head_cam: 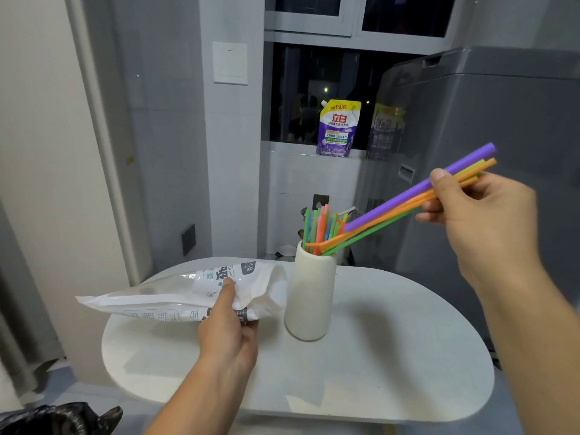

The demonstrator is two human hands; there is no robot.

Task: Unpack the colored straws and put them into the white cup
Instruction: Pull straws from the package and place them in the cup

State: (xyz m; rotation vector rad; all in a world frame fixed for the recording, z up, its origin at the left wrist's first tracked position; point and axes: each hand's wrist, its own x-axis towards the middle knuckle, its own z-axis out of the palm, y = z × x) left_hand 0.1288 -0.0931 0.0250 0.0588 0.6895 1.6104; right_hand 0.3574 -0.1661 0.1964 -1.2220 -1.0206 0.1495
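My right hand (480, 208) was raised above and to the right of the tall white ribbed cup (310, 296). It pinched a small bundle of long plastic straws (392, 208) between the thumb and the curled fingers, close to their upper ends. The bundle held one thick purple straw and several thin ones in orange, green and yellow-green. It slanted down and to the left towards the cup. The lower tips of the green and orange straws reached inside the rim, and the purple straw's lower end hung just above it. The cup stood upright on the white oval table (392, 356) and held a cluster of upright thin straws in green, red, pink, blue and yellow (320, 227).

My left hand (229, 328) gripped the crumpled white and clear printed plastic packet (175, 293), with the thumb pressed on top and the fingers curled underneath. The packet lay on its side, lifted a little above the table, to the left of the cup. Its rumpled end sat close beside the cup's wall, though I could not tell whether the two touched.

Behind the table, a purple and yellow detergent pouch (339, 128) stood on the windowsill against the dark pane. A tall grey appliance (502, 120) filled the right side, and a white switch plate (230, 62) was mounted on the grey wall. A black plastic bag (56, 417) lay on the floor at the lower left.
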